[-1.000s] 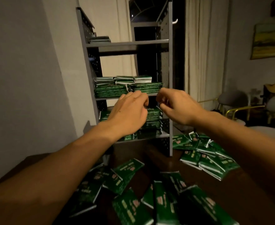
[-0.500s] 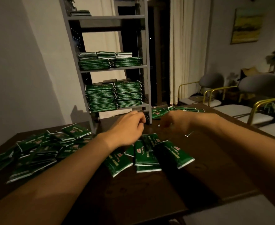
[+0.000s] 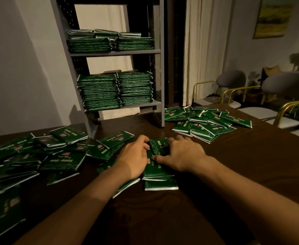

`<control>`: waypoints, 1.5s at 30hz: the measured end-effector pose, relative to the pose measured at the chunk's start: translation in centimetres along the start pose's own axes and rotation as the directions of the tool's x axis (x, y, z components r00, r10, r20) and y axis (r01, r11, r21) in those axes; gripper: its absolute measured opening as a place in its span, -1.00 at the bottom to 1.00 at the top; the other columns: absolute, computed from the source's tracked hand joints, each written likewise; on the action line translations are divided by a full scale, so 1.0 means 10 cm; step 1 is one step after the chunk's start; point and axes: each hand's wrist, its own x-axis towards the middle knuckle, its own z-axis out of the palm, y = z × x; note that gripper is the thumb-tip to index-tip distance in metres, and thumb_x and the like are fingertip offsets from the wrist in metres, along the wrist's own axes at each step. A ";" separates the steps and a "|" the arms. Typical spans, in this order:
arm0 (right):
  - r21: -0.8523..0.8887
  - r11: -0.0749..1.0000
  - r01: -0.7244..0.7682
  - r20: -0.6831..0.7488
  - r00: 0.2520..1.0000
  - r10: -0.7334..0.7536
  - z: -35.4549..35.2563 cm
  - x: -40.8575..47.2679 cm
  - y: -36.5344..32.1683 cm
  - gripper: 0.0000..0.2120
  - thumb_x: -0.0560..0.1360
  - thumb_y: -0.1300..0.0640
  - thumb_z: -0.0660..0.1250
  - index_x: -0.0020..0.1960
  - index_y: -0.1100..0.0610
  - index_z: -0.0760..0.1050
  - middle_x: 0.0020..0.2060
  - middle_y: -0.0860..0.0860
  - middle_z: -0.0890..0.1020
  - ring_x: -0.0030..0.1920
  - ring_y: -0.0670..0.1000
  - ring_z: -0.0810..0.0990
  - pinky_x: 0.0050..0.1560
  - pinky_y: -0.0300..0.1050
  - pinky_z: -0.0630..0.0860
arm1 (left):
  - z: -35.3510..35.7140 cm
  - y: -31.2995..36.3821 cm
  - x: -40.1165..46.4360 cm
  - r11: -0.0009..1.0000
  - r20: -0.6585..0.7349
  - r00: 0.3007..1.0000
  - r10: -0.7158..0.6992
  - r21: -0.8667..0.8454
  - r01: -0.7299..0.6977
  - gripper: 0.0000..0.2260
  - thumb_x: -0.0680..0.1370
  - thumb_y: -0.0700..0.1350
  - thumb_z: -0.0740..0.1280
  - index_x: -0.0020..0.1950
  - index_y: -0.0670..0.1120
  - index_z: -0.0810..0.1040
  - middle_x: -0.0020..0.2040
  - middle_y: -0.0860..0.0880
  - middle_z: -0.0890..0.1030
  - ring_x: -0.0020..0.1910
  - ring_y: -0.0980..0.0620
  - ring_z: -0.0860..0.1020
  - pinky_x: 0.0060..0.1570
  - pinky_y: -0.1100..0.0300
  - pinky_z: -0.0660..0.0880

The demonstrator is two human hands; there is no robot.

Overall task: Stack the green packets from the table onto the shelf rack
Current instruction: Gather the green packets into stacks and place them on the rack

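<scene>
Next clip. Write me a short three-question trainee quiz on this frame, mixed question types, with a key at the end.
1. True or false: both hands are on the loose packets in the middle of the table.
2. Multiple choice: where do the tallest stacked packets sit on the shelf rack? A) the lower shelf in view B) the shelf above it C) the table behind the rack
3. Short answer: on which sides of the hands do other loose packet piles lie?

Key:
1. True. The left hand and right hand both touch the middle packets.
2. A. The lower stacks rise higher than the upper stacks.
3. Both: a left pile and a right pile.
</scene>
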 end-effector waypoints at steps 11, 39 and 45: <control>-0.180 0.973 0.148 -0.099 0.981 -0.168 0.12 0.26 -0.35 -0.50 0.52 -0.09 0.39 0.32 0.15 0.37 0.20 0.15 0.55 0.21 0.22 0.55 0.07 0.00 0.49 | 0.11 -0.37 0.16 0.829 -0.161 0.972 -0.172 -0.556 0.054 -0.60 0.61 -0.46 0.07 -0.02 0.05 0.44 -0.03 -0.07 0.59 -0.09 -0.06 0.64 0.08 -0.02 0.61; 0.565 0.604 0.562 -0.645 0.758 -0.101 0.14 0.27 -0.10 -0.40 0.41 -0.05 0.54 0.35 0.01 0.37 0.23 -0.14 0.45 0.26 -0.19 0.45 0.29 -0.26 0.41 | -0.29 -0.38 0.01 0.139 0.115 0.934 -0.338 -0.976 0.171 -0.08 0.12 -0.22 0.67 0.43 -0.20 0.41 0.24 -0.21 0.64 0.23 -0.21 0.62 0.34 -0.26 0.45; 0.856 0.434 0.282 -0.313 0.950 0.001 0.15 0.40 0.09 -0.81 0.50 0.16 0.44 0.07 -0.04 0.57 -0.01 -0.06 0.69 0.04 -0.02 0.67 0.01 -0.02 0.64 | -0.30 -0.30 0.01 0.015 0.150 0.924 -0.352 -0.986 0.165 -0.75 0.63 -0.21 0.30 0.31 -0.17 0.52 0.20 -0.21 0.66 0.14 -0.18 0.66 0.18 -0.20 0.57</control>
